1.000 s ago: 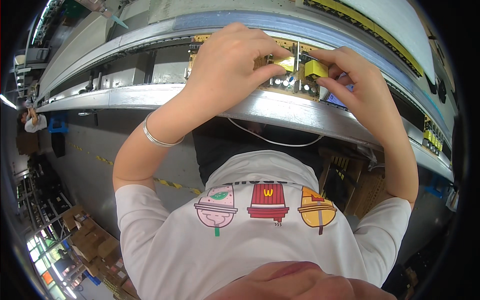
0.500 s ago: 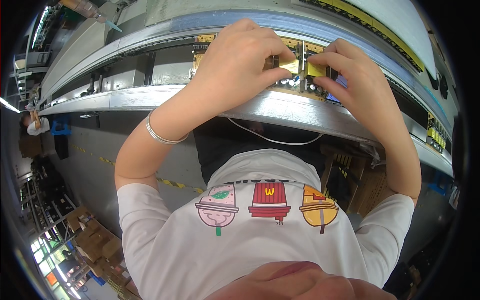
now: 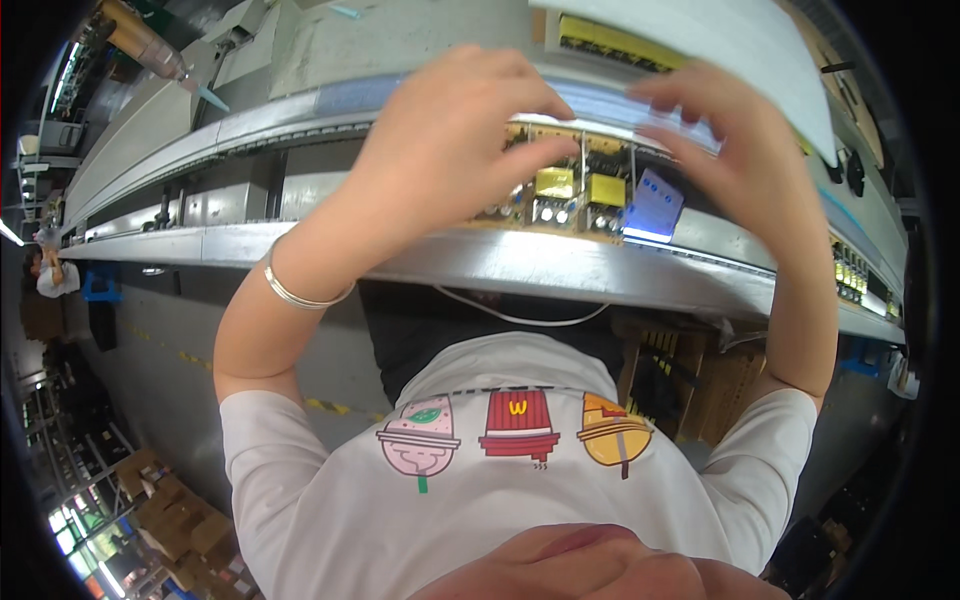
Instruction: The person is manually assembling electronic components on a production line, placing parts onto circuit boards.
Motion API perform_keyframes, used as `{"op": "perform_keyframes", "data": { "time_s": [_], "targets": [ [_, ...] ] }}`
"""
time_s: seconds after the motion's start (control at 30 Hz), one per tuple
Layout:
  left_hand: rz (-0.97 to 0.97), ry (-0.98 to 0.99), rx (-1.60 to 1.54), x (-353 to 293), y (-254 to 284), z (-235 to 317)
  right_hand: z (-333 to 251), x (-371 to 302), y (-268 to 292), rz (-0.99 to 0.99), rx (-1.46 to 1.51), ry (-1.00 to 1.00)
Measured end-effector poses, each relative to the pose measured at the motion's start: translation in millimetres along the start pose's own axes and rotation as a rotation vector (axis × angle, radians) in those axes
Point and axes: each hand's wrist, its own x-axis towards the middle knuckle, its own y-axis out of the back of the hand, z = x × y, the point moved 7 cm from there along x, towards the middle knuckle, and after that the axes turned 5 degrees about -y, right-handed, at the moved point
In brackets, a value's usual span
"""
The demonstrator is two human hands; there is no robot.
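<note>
Circuit boards with yellow-wrapped transformers (image 3: 605,190) and silvery capacitors sit side by side in a metal conveyor track (image 3: 500,255). My left hand (image 3: 450,140) hovers over the left part of these boards, thumb and index finger apart with nothing visible between them; it hides some of the boards. Raised over the far rail, my right hand (image 3: 735,135) is slightly blurred, its fingers spread and holding nothing that I can see. A blue, screen-like flat piece (image 3: 654,205) lies in the track just right of the boards, below my right hand.
Behind the track, a row of yellow parts (image 3: 610,42) lies beside a white sheet (image 3: 720,45). An amber syringe (image 3: 145,40) with a pale blue tip hangs at the far left. More boards (image 3: 852,272) stand farther right along the track. Another person (image 3: 55,272) is at far left.
Both hands have come off the yellow transformers. The right hand has lifted away toward the back right, its fingers spreading, uncovering the blue piece. The whole view has shifted somewhat.
</note>
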Motion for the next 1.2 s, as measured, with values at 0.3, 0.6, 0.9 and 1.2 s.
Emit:
{"op": "perform_keyframes", "data": {
  "time_s": [0.3,0.6,0.9,1.2],
  "targets": [
    [0.001,0.135,-0.071,51.9,37.3,-48.3,70.5,114.2,67.1,0.446,-0.37,-0.589],
    [0.244,0.02,-0.055,41.7,18.8,-44.3,273.5,130.1,73.1,0.349,0.255,-0.605],
    [0.31,0.003,-0.088,38.8,16.2,-60.2,323.1,138.9,73.5,0.378,0.692,-0.659],
    [-0.033,0.4,-0.395,16.5,27.6,-28.6,40.4,59.1,-13.5,-0.072,0.428,-0.074]
  ]
}}
